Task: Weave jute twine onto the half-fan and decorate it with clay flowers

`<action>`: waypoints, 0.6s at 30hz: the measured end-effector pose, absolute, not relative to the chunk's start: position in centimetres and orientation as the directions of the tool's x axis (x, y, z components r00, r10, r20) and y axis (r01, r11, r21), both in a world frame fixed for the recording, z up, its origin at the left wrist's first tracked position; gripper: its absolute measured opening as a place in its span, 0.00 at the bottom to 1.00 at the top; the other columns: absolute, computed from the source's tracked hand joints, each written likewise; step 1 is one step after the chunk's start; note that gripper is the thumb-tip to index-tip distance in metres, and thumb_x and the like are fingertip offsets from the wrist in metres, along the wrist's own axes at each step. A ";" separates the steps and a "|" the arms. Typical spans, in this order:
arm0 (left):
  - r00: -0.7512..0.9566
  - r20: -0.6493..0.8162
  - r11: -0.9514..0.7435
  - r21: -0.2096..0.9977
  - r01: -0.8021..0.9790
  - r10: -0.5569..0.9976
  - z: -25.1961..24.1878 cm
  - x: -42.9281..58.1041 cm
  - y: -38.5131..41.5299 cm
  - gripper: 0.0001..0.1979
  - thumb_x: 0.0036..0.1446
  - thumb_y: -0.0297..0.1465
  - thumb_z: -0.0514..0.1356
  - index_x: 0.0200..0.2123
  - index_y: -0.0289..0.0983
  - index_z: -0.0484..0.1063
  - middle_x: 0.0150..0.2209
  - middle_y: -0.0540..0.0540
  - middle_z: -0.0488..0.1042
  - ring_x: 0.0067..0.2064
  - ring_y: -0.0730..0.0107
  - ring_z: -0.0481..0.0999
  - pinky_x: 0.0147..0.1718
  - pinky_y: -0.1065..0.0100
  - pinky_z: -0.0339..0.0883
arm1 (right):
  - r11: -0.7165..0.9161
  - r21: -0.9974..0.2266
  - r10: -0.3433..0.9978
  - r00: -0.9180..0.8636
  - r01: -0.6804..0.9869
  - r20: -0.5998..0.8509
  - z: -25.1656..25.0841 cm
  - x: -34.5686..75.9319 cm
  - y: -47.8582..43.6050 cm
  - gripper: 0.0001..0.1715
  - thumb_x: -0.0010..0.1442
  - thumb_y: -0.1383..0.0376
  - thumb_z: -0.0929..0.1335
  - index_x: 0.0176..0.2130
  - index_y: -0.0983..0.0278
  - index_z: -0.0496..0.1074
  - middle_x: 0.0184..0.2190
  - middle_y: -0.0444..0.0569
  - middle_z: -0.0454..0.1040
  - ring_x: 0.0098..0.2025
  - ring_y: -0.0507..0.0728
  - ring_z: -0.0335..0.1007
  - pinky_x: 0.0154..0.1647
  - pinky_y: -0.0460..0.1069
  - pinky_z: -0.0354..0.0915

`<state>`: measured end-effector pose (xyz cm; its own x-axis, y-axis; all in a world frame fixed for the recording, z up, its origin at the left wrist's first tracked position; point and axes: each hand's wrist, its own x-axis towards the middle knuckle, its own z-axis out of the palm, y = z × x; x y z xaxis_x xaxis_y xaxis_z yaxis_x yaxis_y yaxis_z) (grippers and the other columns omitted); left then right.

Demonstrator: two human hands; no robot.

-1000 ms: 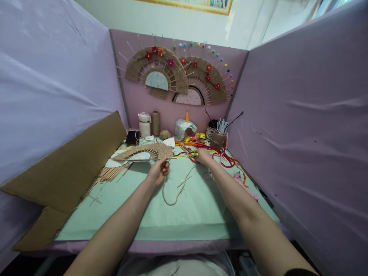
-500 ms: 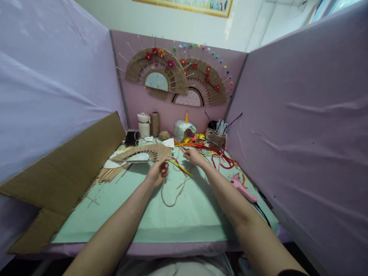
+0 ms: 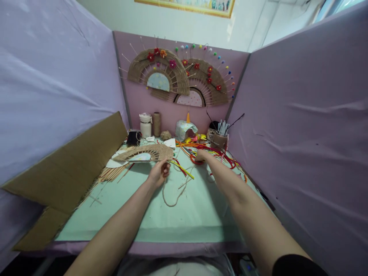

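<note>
My left hand (image 3: 159, 172) is closed on the near edge of a half-woven twine fan (image 3: 146, 153) and holds it just above the green table (image 3: 184, 214). A loose end of jute twine (image 3: 172, 195) curls from that hand across the table. My right hand (image 3: 202, 155) reaches into a tangle of red, yellow and orange pipe cleaners (image 3: 214, 155); its fingers are curled down among them, and what they grip is hidden. A yellow and a red pipe cleaner (image 3: 181, 169) lie between the two hands.
Two finished fans with flowers (image 3: 172, 74) hang on the back wall. Below stand a white jar (image 3: 145, 124), a twine spool (image 3: 156, 123), a black tape roll (image 3: 133, 137) and a cup of tools (image 3: 220, 138). A cardboard sheet (image 3: 66, 165) leans at left beside wooden sticks (image 3: 110, 174).
My right hand drew back toward the fan with pipe cleaners, then went out again to the right into the pile. The left hand stayed put with the fan.
</note>
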<state>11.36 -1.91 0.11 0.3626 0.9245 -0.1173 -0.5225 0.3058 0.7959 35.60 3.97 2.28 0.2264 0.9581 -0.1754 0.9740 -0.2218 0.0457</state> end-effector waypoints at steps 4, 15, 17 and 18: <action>0.344 -0.127 0.298 0.807 -0.510 0.930 -0.1 11.4 -1.8 0.14 0.48 0.36 0.66 0.28 0.36 0.64 0.20 0.54 0.66 0.16 0.84 0.56 0.16 0.77 0.41 | -0.180 0.073 0.960 0.191 0.981 -0.204 3.6 36.5 3.4 0.20 0.55 0.61 0.72 0.44 0.73 0.76 0.43 0.63 0.76 0.44 0.62 0.74 0.43 0.50 0.68; 0.291 -0.134 0.276 0.803 -0.529 0.947 0.2 11.5 -1.8 0.10 0.51 0.35 0.64 0.32 0.36 0.66 0.24 0.51 0.70 0.17 0.83 0.59 0.16 0.76 0.42 | -0.125 0.075 0.981 0.134 0.989 -0.138 6.9 41.5 -5.3 0.16 0.58 0.63 0.66 0.42 0.71 0.75 0.37 0.58 0.77 0.36 0.57 0.72 0.29 0.46 0.60; 0.284 -0.136 0.274 0.802 -0.530 0.949 0.2 11.5 -1.8 0.11 0.51 0.35 0.64 0.32 0.36 0.66 0.24 0.51 0.70 0.17 0.83 0.59 0.16 0.76 0.42 | -0.072 -0.068 0.994 0.066 0.995 -0.091 6.9 41.5 -7.3 0.21 0.57 0.58 0.67 0.47 0.68 0.71 0.37 0.52 0.76 0.34 0.54 0.70 0.29 0.44 0.59; 0.282 -0.138 0.274 0.803 -0.530 0.950 0.2 11.5 -1.8 0.11 0.51 0.35 0.64 0.32 0.36 0.66 0.24 0.51 0.70 0.17 0.83 0.59 0.16 0.76 0.42 | -0.041 -0.155 0.996 0.029 0.987 -0.080 6.7 41.3 -8.2 0.25 0.55 0.56 0.69 0.48 0.67 0.69 0.35 0.49 0.76 0.33 0.53 0.68 0.28 0.44 0.58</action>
<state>11.53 -1.80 0.18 0.2815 0.9495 -0.1385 -0.5296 0.2741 0.8028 41.28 -8.23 6.73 0.0288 0.9964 -0.0802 0.9870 -0.0410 -0.1553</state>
